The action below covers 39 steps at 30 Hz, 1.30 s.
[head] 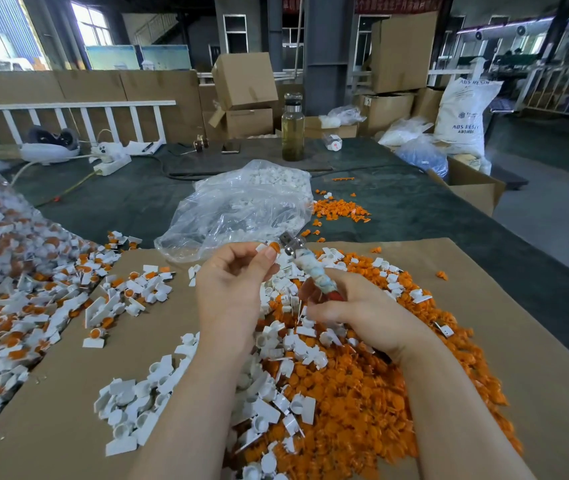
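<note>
**Part held at tool head, above the heap**

Legible text: "ABS RESIN" on the one white sack (463, 112), far right. Count: one bottle (292, 129), one clear bag (241, 206); orange caps (362, 393) and white pieces (137, 403) too many to count. Left hand (231, 282) pinches a small white-and-orange part (269, 247) at thumb and fingertip, just beside the tool (305, 263) head. Right hand (356, 313) wraps the tool's taped handle. Cardboard sheet (68, 393) is bare at near left.
</note>
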{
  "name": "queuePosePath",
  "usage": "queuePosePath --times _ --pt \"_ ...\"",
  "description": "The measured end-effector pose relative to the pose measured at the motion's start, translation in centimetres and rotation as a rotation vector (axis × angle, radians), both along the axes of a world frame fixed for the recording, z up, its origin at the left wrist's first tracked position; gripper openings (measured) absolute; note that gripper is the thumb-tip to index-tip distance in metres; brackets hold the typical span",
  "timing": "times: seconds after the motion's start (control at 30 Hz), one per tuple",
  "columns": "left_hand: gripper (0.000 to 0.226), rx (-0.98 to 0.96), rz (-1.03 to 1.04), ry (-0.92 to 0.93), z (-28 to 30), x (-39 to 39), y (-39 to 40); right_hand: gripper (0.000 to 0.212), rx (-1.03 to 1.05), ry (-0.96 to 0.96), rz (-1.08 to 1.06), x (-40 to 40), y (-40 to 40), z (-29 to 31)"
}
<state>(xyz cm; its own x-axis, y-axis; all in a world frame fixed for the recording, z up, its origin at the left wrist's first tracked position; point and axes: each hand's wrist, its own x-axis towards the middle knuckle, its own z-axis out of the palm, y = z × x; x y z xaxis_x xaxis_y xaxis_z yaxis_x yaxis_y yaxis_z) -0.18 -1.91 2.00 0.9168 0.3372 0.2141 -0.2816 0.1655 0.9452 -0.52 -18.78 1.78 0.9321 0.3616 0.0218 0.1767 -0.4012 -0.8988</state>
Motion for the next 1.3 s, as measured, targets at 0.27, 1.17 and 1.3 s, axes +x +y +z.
queuePosePath --times 0.27,1.17,1.3 --pt "0.008 0.021 -0.033 -0.019 0.0 0.1 0.3 0.017 -0.035 -0.002 0.037 0.1 0.4 0.0" --pt "0.013 -0.143 -0.088 0.084 -0.4 0.7 1.0 0.033 -0.129 -0.055 -0.018 0.1 1.2 -0.5" --pt "0.010 -0.230 -0.116 0.198 -0.4 0.7 1.5 0.029 -0.170 -0.092 -0.048 0.2 1.4 -0.6"
